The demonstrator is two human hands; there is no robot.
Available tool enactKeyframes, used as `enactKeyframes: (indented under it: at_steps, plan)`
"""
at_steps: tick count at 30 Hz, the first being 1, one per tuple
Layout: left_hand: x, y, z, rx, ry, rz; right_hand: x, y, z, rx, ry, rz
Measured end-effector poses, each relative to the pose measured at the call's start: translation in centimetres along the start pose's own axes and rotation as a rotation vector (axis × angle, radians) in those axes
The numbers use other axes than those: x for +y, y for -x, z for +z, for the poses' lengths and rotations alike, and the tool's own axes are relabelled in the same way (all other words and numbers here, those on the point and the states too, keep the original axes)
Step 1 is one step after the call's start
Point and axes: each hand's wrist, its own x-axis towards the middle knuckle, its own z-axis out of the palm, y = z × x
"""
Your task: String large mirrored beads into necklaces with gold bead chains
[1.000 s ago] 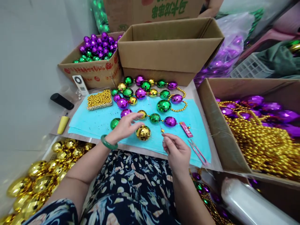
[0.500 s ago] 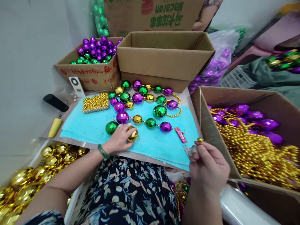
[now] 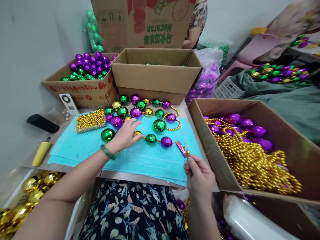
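My left hand (image 3: 127,135) reaches over the blue cloth (image 3: 150,163) with fingers stretched out and apart, above a gold faceted bead (image 3: 137,133) in the lower bead row. That row also has a green bead (image 3: 151,138) and a purple bead (image 3: 166,142). My right hand (image 3: 200,175) is closed in a pinch at the cloth's right edge. A small gold bead (image 3: 188,152) shows at its fingertips, beside a pink packet (image 3: 181,149). Fine clear thread lies on the cloth, hard to follow. The inside of the right hand is hidden.
A box of small gold beads (image 3: 90,120) stands left, near yellow-handled snips (image 3: 41,153). Behind are cartons, one with purple and green beads (image 3: 90,65). At right, a carton (image 3: 215,160) holds gold bead strands. A person's arm (image 3: 193,36) shows at the back.
My left hand has let go of the large gold bead by the cloth's front and risen, fingers spread. My right hand has moved inward toward the pink packet. The camera view has shifted.
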Motion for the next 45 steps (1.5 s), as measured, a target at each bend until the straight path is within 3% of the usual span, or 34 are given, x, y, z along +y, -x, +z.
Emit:
enactKeyframes:
  at_steps: [3, 6, 10, 13, 18, 21, 24, 26, 35, 45]
  plan:
    - [1.7, -5.2, 4.7, 0.021, 0.210, -0.032, 0.8, 0.6, 0.3, -0.032, 0.034, 0.010]
    - [2.4, -8.7, 9.0, -0.049, 0.279, -0.199, 1.4, 1.0, -0.5, -0.074, 0.087, 0.010]
    - [2.8, -10.8, 11.5, -0.053, 0.353, -0.370, 1.6, 1.3, -1.9, -0.069, 0.147, 0.050]
    - [3.2, -10.6, 10.1, 0.012, 0.676, -0.468, 1.7, 1.2, -2.5, -0.049, 0.166, 0.060]
    - [3.4, -7.0, 4.3, -0.059, 1.525, -0.653, 1.7, 1.1, -1.9, -0.111, 0.179, 0.031]
    - [3.0, -3.8, 1.4, 0.095, 1.721, -0.720, 1.7, 1.6, -0.5, -0.194, 0.183, 0.031]
    - [2.5, -0.9, -0.1, 0.275, 1.793, -0.787, 1.7, 2.7, 1.3, -0.307, 0.185, 0.036]
    - [2.0, 0.7, -0.5, 0.328, 1.819, -0.803, 1.7, 3.6, 2.4, -0.371, 0.182, 0.038]
    - [-0.5, 5.7, -1.8, 0.163, 1.860, -0.584, 1.5, 5.5, 3.2, -0.417, 0.248, -0.016]
    - [-2.4, 8.2, -2.4, 0.285, 1.805, -0.574, 0.5, 6.1, 3.6, -0.452, 0.351, -0.070]
